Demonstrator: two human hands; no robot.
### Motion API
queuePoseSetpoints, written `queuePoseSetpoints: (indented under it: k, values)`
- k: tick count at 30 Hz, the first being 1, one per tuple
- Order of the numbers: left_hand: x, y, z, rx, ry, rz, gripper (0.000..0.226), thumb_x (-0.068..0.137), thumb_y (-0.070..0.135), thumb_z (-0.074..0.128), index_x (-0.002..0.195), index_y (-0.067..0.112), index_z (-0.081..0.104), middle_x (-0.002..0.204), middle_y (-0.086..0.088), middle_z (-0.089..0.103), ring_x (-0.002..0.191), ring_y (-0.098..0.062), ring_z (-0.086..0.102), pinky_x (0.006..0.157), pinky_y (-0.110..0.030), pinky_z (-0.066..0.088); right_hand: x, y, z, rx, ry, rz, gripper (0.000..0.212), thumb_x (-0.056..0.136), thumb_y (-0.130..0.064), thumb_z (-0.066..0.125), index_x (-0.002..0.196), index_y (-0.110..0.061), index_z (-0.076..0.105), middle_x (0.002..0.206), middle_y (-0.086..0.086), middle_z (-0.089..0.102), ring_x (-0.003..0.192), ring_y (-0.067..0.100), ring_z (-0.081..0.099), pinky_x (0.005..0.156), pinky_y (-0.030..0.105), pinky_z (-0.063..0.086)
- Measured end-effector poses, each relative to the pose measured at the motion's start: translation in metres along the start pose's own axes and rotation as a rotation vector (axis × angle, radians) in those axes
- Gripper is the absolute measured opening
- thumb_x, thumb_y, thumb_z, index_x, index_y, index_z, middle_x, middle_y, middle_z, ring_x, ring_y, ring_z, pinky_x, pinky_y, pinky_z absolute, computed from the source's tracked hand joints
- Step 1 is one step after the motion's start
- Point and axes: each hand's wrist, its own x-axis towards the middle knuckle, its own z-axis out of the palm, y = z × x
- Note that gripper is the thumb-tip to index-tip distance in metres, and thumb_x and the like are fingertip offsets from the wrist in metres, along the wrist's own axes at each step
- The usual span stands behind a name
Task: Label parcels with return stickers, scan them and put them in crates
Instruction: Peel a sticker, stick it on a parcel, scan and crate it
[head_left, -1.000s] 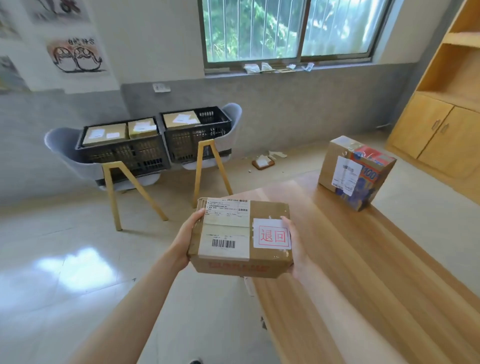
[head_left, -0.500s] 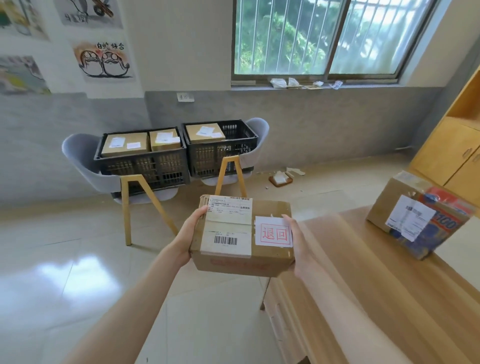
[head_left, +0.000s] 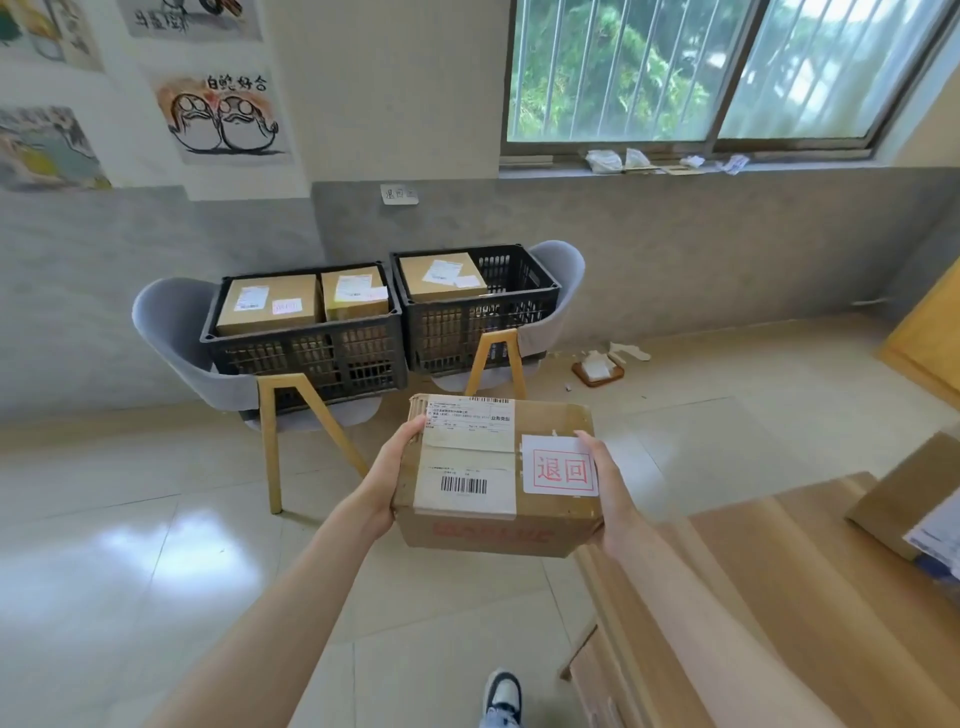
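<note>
between left hand (head_left: 385, 488) and right hand (head_left: 609, 493) fingers, stickered parcel (head_left: 498, 475)

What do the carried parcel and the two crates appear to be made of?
Parcel: brown corrugated cardboard, matte, with creased edges and paper labels. Left crate and right crate: black, probably moulded plastic, judging by their uniform slotted lattice walls and slight sheen.

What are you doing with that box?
A person holds a parcel between the left hand and right hand. It already wears a red return sticker. Ahead, two black crates sit on chairs: the left crate looks full with two boxes, the right crate has one box and some room.
</note>
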Motion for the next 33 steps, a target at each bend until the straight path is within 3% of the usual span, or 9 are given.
queuePoseSetpoints:
  k: [7, 8, 11, 14, 17, 25, 27, 33]
  values:
    - [0.1, 0.055, 0.007, -0.01, 0.072, -0.014, 0.038, 0.094, 0.047, 0.048, 0.108, 0.017, 0.067, 0.089, -0.008, 0.075, 0.071, -0.023, 0.073, 0.061, -0.031, 0.056, 0.111, -0.054, 0.012, -0.003, -0.049, 0.052, 0.046, 0.097, -0.052, 0.037, 0.102, -0.018, 0.068, 0.082, 0.002, 0.076, 0.066, 0.015, 0.071, 0.056, 0.023, 0.051]
    - [0.115, 0.065, 0.01, -0.01, 0.076, -0.014, 0.038, 0.095, 0.047, 0.048, 0.109, 0.017, 0.067, 0.09, -0.009, 0.075, 0.072, -0.024, 0.073, 0.062, -0.032, 0.057, 0.125, -0.066, 0.014, -0.002, -0.045, 0.06, 0.047, 0.096, -0.053, 0.037, 0.102, -0.019, 0.068, 0.084, 0.003, 0.076, 0.068, 0.016, 0.071, 0.059, 0.025, 0.051]
    - [0.163, 0.096, 0.021, 0.029, 0.097, 0.015, 0.044, 0.093, 0.049, 0.049, 0.117, 0.016, 0.065, 0.1, -0.011, 0.074, 0.088, -0.03, 0.071, 0.085, -0.043, 0.054, 0.169, -0.101, 0.013, -0.002, -0.041, 0.047, 0.05, 0.095, -0.055, 0.038, 0.105, -0.018, 0.07, 0.094, 0.007, 0.075, 0.078, 0.02, 0.071, 0.072, 0.032, 0.052]
    - [0.205, 0.125, 0.032, 0.046, 0.082, 0.031, 0.038, 0.095, 0.047, 0.048, 0.111, 0.018, 0.066, 0.097, -0.01, 0.075, 0.08, -0.026, 0.072, 0.073, -0.037, 0.057, 0.21, -0.13, 0.011, -0.01, -0.017, 0.036, 0.051, 0.094, -0.057, 0.04, 0.108, -0.018, 0.07, 0.099, 0.008, 0.075, 0.09, 0.024, 0.069, 0.088, 0.04, 0.05]
    - [0.237, 0.144, 0.041, 0.04, 0.056, 0.022, 0.034, 0.096, 0.045, 0.047, 0.107, 0.019, 0.066, 0.091, -0.007, 0.076, 0.073, -0.022, 0.073, 0.061, -0.031, 0.057, 0.242, -0.145, 0.009, 0.017, -0.008, 0.05, 0.049, 0.094, -0.057, 0.041, 0.105, -0.019, 0.071, 0.098, 0.007, 0.075, 0.087, 0.023, 0.07, 0.083, 0.037, 0.05]
    - [0.345, 0.183, 0.046, 0.069, -0.023, -0.047, 0.036, 0.095, 0.047, 0.047, 0.108, 0.019, 0.066, 0.095, -0.009, 0.075, 0.079, -0.025, 0.072, 0.074, -0.037, 0.054, 0.33, -0.175, 0.011, 0.105, 0.056, 0.057, 0.046, 0.095, -0.052, 0.042, 0.107, -0.017, 0.069, 0.094, 0.006, 0.075, 0.076, 0.019, 0.073, 0.065, 0.03, 0.054]
    - [0.376, 0.194, 0.046, 0.076, -0.059, -0.068, 0.038, 0.094, 0.048, 0.049, 0.11, 0.018, 0.067, 0.099, -0.011, 0.074, 0.085, -0.027, 0.071, 0.079, -0.038, 0.054, 0.354, -0.181, 0.012, 0.134, 0.088, 0.044, 0.046, 0.096, -0.051, 0.042, 0.109, -0.016, 0.068, 0.096, 0.008, 0.075, 0.079, 0.021, 0.072, 0.068, 0.032, 0.055]
    - [0.465, 0.249, 0.046, 0.137, -0.171, -0.05, 0.036, 0.094, 0.047, 0.048, 0.109, 0.02, 0.066, 0.099, -0.008, 0.074, 0.081, -0.023, 0.072, 0.069, -0.033, 0.053, 0.429, -0.22, 0.032, 0.23, 0.182, -0.01, 0.043, 0.096, -0.049, 0.044, 0.103, -0.014, 0.069, 0.094, 0.01, 0.075, 0.076, 0.022, 0.072, 0.077, 0.037, 0.053]
